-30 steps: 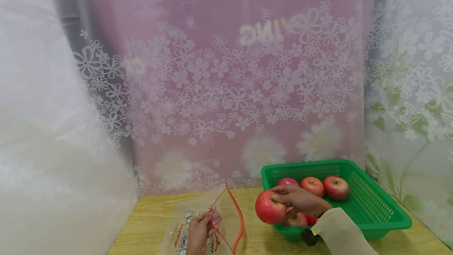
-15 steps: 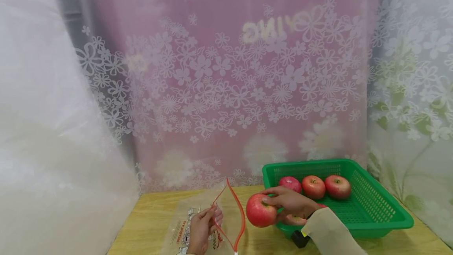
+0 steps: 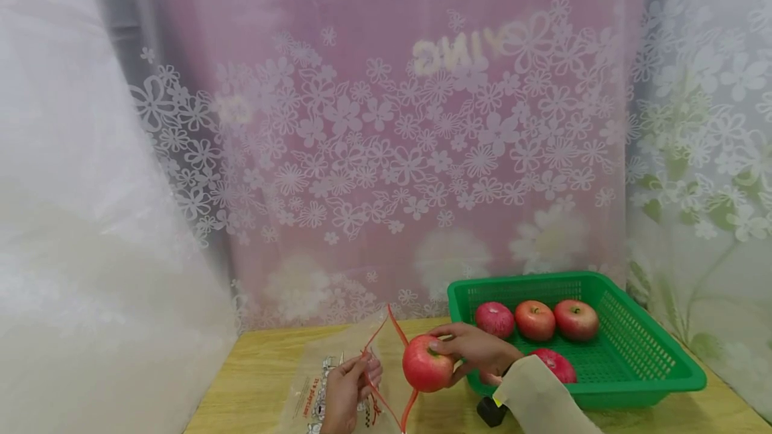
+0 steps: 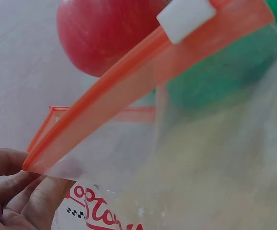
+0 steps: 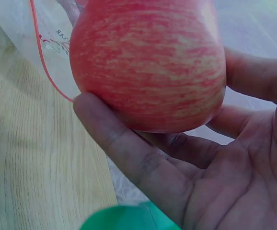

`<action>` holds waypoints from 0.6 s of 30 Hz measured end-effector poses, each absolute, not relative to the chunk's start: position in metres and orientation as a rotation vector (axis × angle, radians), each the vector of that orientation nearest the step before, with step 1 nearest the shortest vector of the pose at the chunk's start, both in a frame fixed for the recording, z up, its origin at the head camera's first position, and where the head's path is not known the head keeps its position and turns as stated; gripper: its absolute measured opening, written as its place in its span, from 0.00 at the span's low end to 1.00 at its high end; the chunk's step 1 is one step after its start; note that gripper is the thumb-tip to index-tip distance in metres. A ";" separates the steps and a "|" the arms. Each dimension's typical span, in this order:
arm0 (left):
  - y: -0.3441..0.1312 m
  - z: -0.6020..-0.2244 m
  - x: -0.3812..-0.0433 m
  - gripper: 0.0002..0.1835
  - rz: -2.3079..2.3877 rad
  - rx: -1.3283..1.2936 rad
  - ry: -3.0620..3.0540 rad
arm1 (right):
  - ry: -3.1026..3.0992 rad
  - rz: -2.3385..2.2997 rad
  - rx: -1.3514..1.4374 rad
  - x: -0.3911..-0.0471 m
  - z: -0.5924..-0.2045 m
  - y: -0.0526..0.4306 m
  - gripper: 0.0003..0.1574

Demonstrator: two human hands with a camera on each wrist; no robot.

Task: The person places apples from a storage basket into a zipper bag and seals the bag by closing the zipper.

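Note:
A clear zip bag (image 3: 338,367) with an orange rim and printed drawings has its mouth spread apart. My left hand (image 3: 345,390) pinches the near edge of that rim between thumb and fingers, and in the left wrist view a white slider (image 4: 185,19) sits on the orange strip (image 4: 105,84). My right hand (image 3: 473,351) grips a red apple (image 3: 427,364) by its side, at the right of the bag's mouth. Streaked red and yellow skin shows on the apple (image 5: 150,67) in the right wrist view, with fingers curled round it.
A green plastic basket (image 3: 639,390) stands at the right of the wooden table (image 3: 259,360), with several apples in it, such as one at the back (image 3: 575,320). A pink flowered curtain (image 3: 374,153) hangs behind the table, and pale sheets close off both sides.
My right hand has carried the apple leftward from over the basket's edge to the bag's mouth. The left hand keeps its pinch on the rim, nearly still.

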State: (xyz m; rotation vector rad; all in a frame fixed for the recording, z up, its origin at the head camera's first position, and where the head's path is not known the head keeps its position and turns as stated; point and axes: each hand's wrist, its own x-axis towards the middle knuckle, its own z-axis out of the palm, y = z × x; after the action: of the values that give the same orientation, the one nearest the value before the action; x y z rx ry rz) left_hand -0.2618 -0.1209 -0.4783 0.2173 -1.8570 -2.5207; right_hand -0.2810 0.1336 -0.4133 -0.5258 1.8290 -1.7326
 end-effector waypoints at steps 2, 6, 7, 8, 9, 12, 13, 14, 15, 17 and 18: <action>-0.120 -0.478 -0.262 0.19 -2.516 0.221 -1.858 | 1.843 -1.729 -0.521 -0.281 -0.413 0.130 0.33; -0.117 -0.478 -0.261 0.19 -2.494 0.225 -1.868 | 1.870 -1.729 -0.508 -0.280 -0.414 0.121 0.31; -0.116 -0.478 -0.261 0.19 -2.490 0.226 -1.869 | 1.882 -1.724 -0.507 -0.280 -0.414 0.119 0.31; -0.116 -0.478 -0.261 0.19 -2.486 0.226 -1.871 | 1.892 -1.722 -0.505 -0.280 -0.414 0.117 0.31; -0.115 -0.477 -0.261 0.19 -2.480 0.231 -1.874 | 1.901 -1.719 -0.506 -0.280 -0.414 0.115 0.30; -0.114 -0.477 -0.262 0.18 -2.473 0.233 -1.880 | 1.927 -1.703 -0.512 -0.279 -0.413 0.110 0.30; -0.113 -0.477 -0.262 0.18 -2.475 0.227 -1.882 | 1.931 -1.699 -0.516 -0.279 -0.413 0.108 0.30; -0.113 -0.477 -0.262 0.18 -2.475 0.223 -1.883 | 1.937 -1.695 -0.518 -0.279 -0.414 0.107 0.29; -0.113 -0.477 -0.262 0.18 -2.474 0.223 -1.887 | 1.939 -1.689 -0.522 -0.279 -0.414 0.105 0.29; -0.112 -0.477 -0.262 0.18 -2.476 0.221 -1.885 | 1.947 -1.679 -0.524 -0.278 -0.415 0.103 0.28; -0.111 -0.476 -0.262 0.18 -2.477 0.223 -1.883 | 1.955 -1.671 -0.525 -0.279 -0.416 0.101 0.28</action>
State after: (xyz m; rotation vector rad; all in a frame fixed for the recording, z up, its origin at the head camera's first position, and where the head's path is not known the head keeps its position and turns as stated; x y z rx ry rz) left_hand -0.2621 -0.1112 -0.4764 0.2232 -1.8830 -2.4770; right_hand -0.2786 0.1015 -0.4164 -0.5245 1.9545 -1.6708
